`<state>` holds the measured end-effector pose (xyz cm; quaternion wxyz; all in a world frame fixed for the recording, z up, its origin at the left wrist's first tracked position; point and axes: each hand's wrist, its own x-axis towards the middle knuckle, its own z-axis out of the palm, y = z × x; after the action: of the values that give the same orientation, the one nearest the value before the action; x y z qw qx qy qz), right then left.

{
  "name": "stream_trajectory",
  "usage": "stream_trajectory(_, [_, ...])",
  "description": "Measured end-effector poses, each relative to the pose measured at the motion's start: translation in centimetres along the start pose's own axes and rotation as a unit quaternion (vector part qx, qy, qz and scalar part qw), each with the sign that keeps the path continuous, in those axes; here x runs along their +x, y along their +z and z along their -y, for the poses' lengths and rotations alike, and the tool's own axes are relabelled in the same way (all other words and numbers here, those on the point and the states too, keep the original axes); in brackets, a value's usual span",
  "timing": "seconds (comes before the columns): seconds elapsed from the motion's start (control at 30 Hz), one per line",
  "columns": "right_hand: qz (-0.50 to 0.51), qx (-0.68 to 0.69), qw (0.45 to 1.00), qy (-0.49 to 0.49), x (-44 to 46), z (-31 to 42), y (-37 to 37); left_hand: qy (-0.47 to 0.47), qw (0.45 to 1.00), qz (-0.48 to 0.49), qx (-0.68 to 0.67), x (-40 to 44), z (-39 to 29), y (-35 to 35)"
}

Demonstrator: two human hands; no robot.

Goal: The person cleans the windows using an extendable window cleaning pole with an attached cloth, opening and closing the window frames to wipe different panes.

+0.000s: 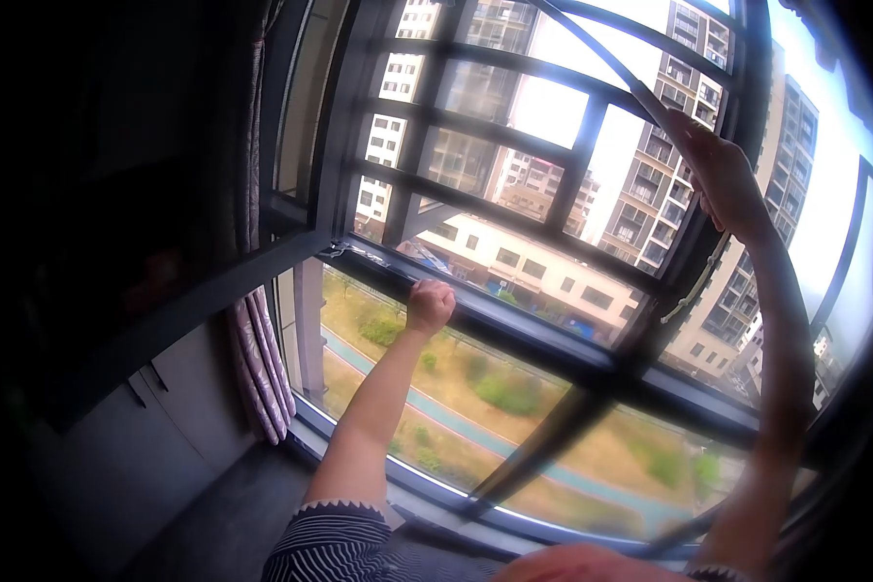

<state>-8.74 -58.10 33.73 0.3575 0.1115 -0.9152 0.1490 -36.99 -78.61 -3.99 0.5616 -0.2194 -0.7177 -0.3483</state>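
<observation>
My right hand [723, 179] is raised at the upper right, its fingers closed around a long thin pole [640, 89]. The pole slants up and to the left across the window, and its far end runs out of view at the top. Lower down, my left hand [430, 306] is closed at the dark horizontal rail of the window frame [514, 325], gripping its edge. Its fingertips are hidden behind the fist. Dark bars divide the window [553, 175] into several sections.
At the left, a dark-framed sash [213, 306] stands swung inward. A patterned curtain [262, 369] hangs beside it, near pale cabinet doors [165, 427]. A cord [689, 296] dangles by the right frame. Outside are tall buildings [640, 184] and grass with a blue-green path [456, 417].
</observation>
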Motion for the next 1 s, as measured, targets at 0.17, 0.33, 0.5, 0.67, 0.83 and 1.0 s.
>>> stream_trajectory(0.17, [-0.021,0.047,0.999,0.0,-2.2,-0.7,0.2,0.0,1.0,-0.001,-0.016,0.0,-0.1,-0.3])
stream_trajectory(0.33, [0.0,0.06,0.998,-0.012,-3.6,-2.9,2.6,0.003,1.0,-0.001,-0.006,0.2,-0.5,-0.6])
stream_trajectory(0.5, [0.017,0.048,0.999,0.0,-5.2,-3.6,3.8,0.004,1.0,0.022,-0.004,0.1,-0.2,-0.6])
stream_trajectory(0.67, [-0.005,-0.046,0.996,-0.074,-8.2,-6.1,5.9,0.006,0.998,0.062,-0.001,0.4,0.0,-1.0])
stream_trajectory(0.83, [0.031,-0.022,0.995,-0.088,-12.2,-7.4,7.7,-0.026,0.991,0.125,-0.026,1.0,0.5,-1.0])
stream_trajectory(1.0, [0.07,0.011,0.994,-0.083,-15.5,-8.5,9.2,-0.258,0.933,0.162,-0.19,4.1,-1.4,-3.0])
